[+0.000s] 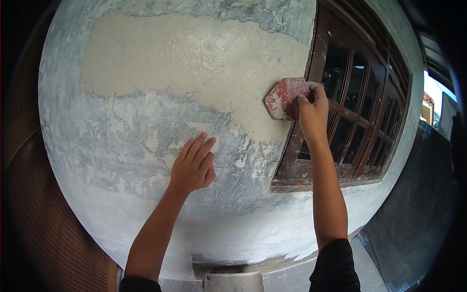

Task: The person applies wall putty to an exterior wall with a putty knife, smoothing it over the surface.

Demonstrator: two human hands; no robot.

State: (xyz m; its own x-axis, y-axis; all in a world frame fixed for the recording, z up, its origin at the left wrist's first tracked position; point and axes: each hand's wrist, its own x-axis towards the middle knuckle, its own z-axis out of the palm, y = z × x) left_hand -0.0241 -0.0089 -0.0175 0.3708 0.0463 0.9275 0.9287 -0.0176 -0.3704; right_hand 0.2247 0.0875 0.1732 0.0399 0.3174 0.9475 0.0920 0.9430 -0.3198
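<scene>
My right hand (314, 107) grips a flat, angular red putty scraper (282, 100) by its right edge, thumb in front. Pale smears cover part of the scraper's face. It lies against the wall beside the window frame, over a broad cream patch of fresh putty (170, 53). Lower and to the left, my left hand (193, 165) rests with fingers stretched out on the rough grey-white wall (146, 141), below the edge of the cream patch. Nothing is in that hand.
A dark brown wooden window (350, 92) with small panes stands right of the scraper. Brown woven panelling (48, 214) runs along the left side. At the bottom middle sits a pale block-like object (233, 282). A dark sheet (413, 209) hangs at the right.
</scene>
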